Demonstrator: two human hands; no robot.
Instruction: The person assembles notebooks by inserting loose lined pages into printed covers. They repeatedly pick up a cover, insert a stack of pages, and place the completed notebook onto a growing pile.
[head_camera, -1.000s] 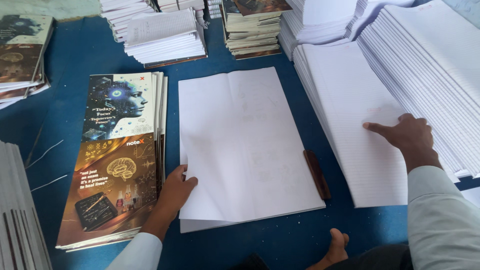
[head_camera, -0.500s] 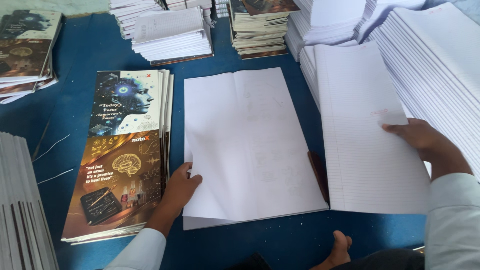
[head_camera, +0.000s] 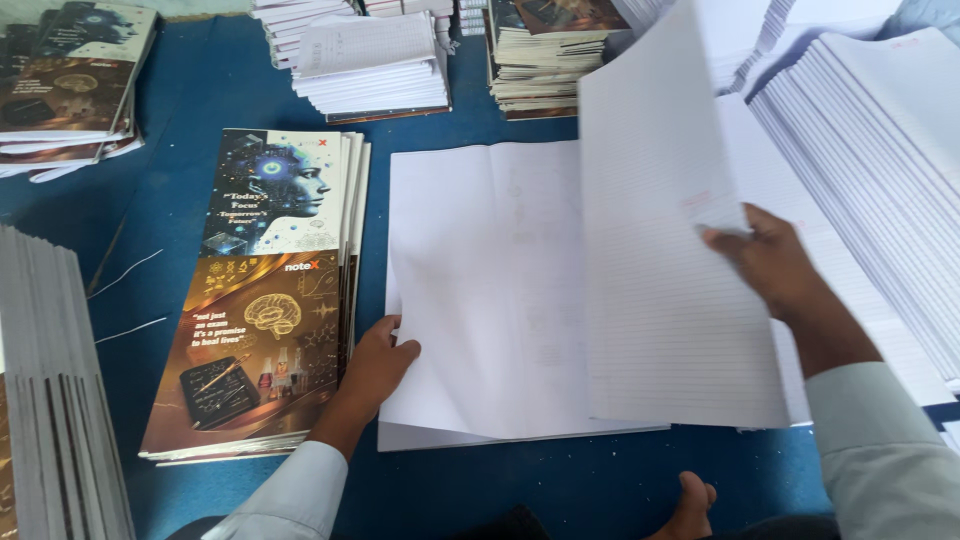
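Holding a lined sheet (head_camera: 670, 270) raised on edge, right hand (head_camera: 775, 265) grip pinched on its right margin. Left hand (head_camera: 375, 365) lies flat, not gripping, on the lower left corner of the paper stack (head_camera: 480, 300) just under the sheet. Risks: sheet looks floppy, could buckle, crease or land skewed; stack could shift toward the printed covers (head_camera: 265, 290) left of it.

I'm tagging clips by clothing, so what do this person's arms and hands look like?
Both arms wear long, light grey-blue shirt sleeves reaching to the wrists. The left hand and right hand are bare: no gloves, and no rings, watch or bands show in this view. The sleeves look plain, without visible markings.
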